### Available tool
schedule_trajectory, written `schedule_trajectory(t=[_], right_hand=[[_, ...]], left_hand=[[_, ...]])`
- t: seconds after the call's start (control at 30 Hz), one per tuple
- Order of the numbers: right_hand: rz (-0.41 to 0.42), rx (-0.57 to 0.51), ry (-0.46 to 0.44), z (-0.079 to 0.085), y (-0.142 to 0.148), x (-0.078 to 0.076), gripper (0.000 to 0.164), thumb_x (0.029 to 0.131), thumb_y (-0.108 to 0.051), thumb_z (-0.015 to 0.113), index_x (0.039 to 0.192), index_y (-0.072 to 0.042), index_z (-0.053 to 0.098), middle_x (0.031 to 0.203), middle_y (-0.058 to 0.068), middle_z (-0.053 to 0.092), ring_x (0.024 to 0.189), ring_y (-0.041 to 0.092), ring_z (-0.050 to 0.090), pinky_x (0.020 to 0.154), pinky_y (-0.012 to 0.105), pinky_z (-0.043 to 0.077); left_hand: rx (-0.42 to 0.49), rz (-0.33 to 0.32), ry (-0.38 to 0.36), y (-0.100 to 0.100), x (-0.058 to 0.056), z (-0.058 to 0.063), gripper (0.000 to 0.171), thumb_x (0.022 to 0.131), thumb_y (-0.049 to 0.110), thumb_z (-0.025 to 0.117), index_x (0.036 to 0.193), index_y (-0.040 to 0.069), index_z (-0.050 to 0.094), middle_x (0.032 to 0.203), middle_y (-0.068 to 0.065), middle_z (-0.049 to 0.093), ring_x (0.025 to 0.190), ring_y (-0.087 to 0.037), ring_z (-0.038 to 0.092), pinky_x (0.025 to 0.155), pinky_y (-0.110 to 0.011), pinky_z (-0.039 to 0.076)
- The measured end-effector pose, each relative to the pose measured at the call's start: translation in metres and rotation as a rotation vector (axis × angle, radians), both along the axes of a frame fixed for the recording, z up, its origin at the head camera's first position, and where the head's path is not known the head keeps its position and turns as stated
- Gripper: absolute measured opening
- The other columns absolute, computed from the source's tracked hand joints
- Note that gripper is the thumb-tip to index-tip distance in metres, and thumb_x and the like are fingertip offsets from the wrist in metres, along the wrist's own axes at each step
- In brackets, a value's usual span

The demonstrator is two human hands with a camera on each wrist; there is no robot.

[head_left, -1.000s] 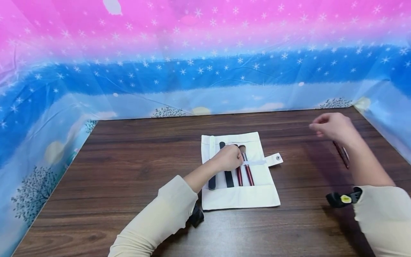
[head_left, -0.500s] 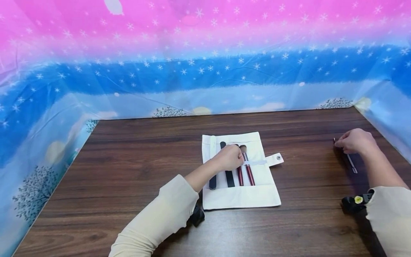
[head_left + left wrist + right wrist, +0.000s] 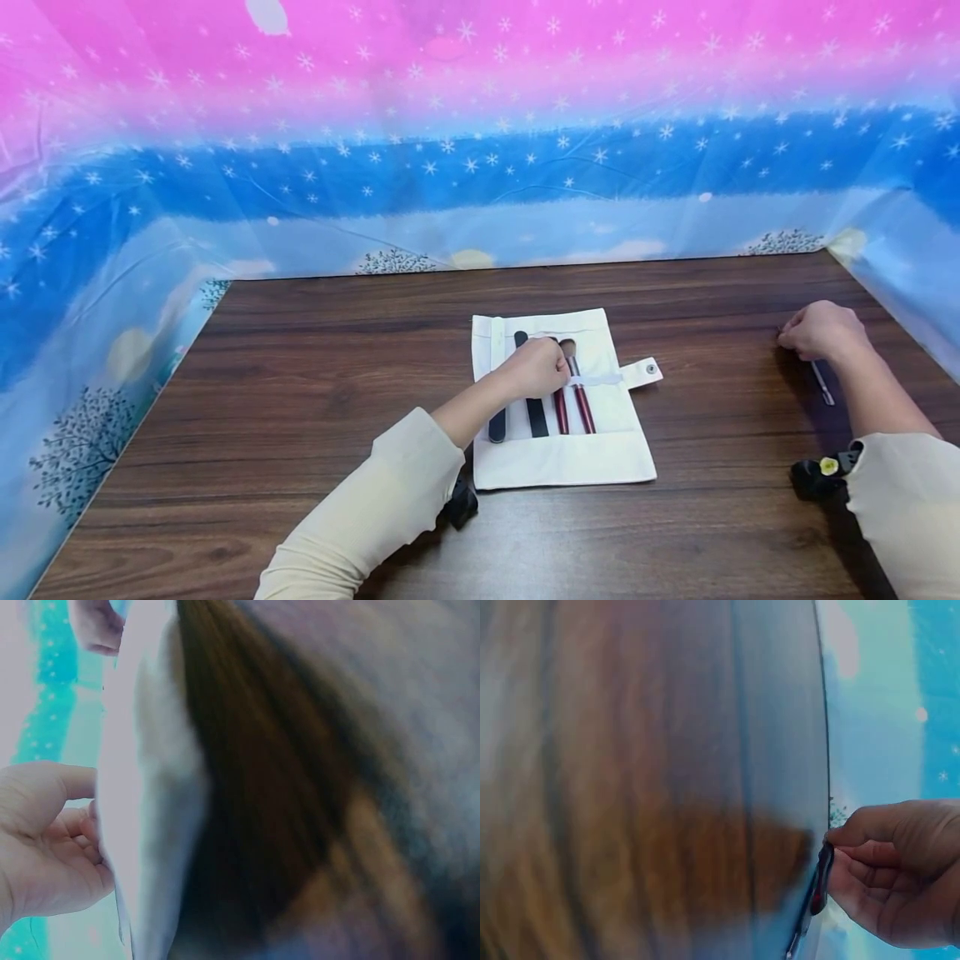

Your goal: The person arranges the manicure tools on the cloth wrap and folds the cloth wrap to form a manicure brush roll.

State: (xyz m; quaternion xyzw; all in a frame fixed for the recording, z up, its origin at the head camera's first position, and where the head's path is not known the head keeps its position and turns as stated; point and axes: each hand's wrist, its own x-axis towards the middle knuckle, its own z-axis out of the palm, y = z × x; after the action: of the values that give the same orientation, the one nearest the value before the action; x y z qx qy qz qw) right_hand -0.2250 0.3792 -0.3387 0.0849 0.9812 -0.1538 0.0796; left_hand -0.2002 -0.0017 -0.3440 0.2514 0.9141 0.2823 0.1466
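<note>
A white cloth brush roll lies unrolled mid-table. My left hand reaches over it with fingers curled, pinching the white elastic band beside a makeup brush with a dark red handle. A second red-handled brush is partly under that hand. In the left wrist view, the hand's fingertips meet the cloth's edge. Far to the right, my right hand pinches a slim dark-red stick with a silver end between thumb and finger. Its middle is hidden by the hand in the head view.
Two flat black strips sit in the roll's pockets on its left side. A snap tab sticks out to the right. The brown wooden table ends at a pink and blue snowflake cloth behind and at both sides.
My right hand has moved right and down to the slim stick and taken hold of it; over the last half second it shifts only slightly. The left hand stays put.
</note>
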Motion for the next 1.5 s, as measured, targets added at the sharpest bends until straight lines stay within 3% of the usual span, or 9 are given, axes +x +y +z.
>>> schedule_trajectory(t=[0.2,0.37,0.5,0.73,0.83,0.93,1.07,1.17,1.5], right_hand=[[-0.046,-0.078,0.081,0.006,-0.01,-0.003,0.027,0.085,-0.017,0.056,0.095,0.008,0.061,0.064,0.006,0.058,0.064,0.027,0.053,0.058,0.041,0.041],[0.006,-0.176,0.144,0.021,-0.031,-0.006,0.029,0.085,-0.017,0.057,0.101,0.007,0.06,0.071,0.01,0.063,0.065,0.025,0.06,0.058,0.039,0.044],[0.06,-0.295,0.159,0.034,-0.057,-0.008,0.031,0.086,-0.016,0.059,0.106,0.008,0.058,0.083,0.017,0.066,0.066,0.021,0.064,0.06,0.038,0.049],[0.096,-0.583,0.122,0.044,-0.112,-0.013,0.037,0.087,-0.009,0.06,0.117,0.01,0.05,0.103,0.022,0.06,0.076,0.021,0.066,0.073,0.038,0.052],[0.085,-0.724,0.107,0.042,-0.137,-0.016,0.038,0.088,-0.007,0.06,0.119,0.01,0.047,0.104,0.019,0.057,0.076,0.017,0.064,0.078,0.038,0.05],[0.083,-0.799,0.116,0.037,-0.16,-0.017,0.034,0.088,-0.005,0.058,0.116,0.011,0.047,0.1,0.017,0.056,0.072,0.012,0.062,0.078,0.037,0.05],[0.087,-0.822,0.124,0.028,-0.183,-0.018,0.028,0.089,-0.005,0.057,0.111,0.009,0.048,0.096,0.015,0.056,0.068,0.012,0.059,0.073,0.034,0.052],[0.071,-0.826,0.112,0.021,-0.196,-0.021,0.025,0.09,-0.004,0.056,0.11,0.008,0.048,0.096,0.015,0.056,0.067,0.012,0.058,0.071,0.031,0.053],[0.052,-0.779,0.007,0.001,-0.213,-0.023,0.027,0.089,-0.003,0.055,0.112,0.007,0.047,0.097,0.019,0.056,0.069,0.016,0.062,0.067,0.029,0.053]], left_hand=[[0.004,-0.002,0.003,0.0,0.001,0.001,0.047,0.09,0.003,0.053,0.046,0.013,0.04,0.042,0.005,0.031,0.039,-0.008,0.033,0.046,-0.019,0.03],[0.009,-0.006,0.008,0.0,0.001,0.0,0.046,0.09,0.004,0.054,0.046,0.012,0.041,0.042,0.006,0.032,0.039,-0.007,0.033,0.046,-0.019,0.029],[0.014,-0.002,0.02,0.002,0.001,0.002,0.044,0.089,0.003,0.054,0.048,0.011,0.043,0.043,0.005,0.034,0.04,-0.007,0.033,0.047,-0.019,0.029],[-0.022,-0.001,0.04,0.016,0.0,0.006,0.024,0.088,0.003,0.056,0.065,0.003,0.065,0.051,0.004,0.045,0.043,-0.007,0.04,0.046,-0.017,0.033],[-0.061,-0.004,0.042,0.021,-0.002,0.006,0.028,0.088,0.005,0.057,0.061,0.007,0.063,0.048,0.005,0.043,0.042,-0.006,0.039,0.044,-0.017,0.032],[-0.089,-0.022,0.043,0.024,-0.004,0.006,0.037,0.088,0.004,0.056,0.051,0.011,0.053,0.044,0.005,0.038,0.04,-0.006,0.036,0.043,-0.017,0.031],[-0.095,-0.032,0.04,0.026,-0.003,0.006,0.043,0.087,0.003,0.056,0.047,0.013,0.046,0.042,0.005,0.034,0.038,-0.006,0.034,0.042,-0.017,0.029],[-0.091,-0.016,0.03,0.027,-0.004,0.006,0.038,0.086,0.003,0.058,0.05,0.011,0.052,0.043,0.005,0.039,0.039,-0.007,0.038,0.042,-0.017,0.031],[-0.072,0.007,-0.005,0.026,-0.003,0.002,0.042,0.09,0.005,0.053,0.05,0.012,0.041,0.044,0.004,0.033,0.038,-0.007,0.036,0.04,-0.017,0.028]])
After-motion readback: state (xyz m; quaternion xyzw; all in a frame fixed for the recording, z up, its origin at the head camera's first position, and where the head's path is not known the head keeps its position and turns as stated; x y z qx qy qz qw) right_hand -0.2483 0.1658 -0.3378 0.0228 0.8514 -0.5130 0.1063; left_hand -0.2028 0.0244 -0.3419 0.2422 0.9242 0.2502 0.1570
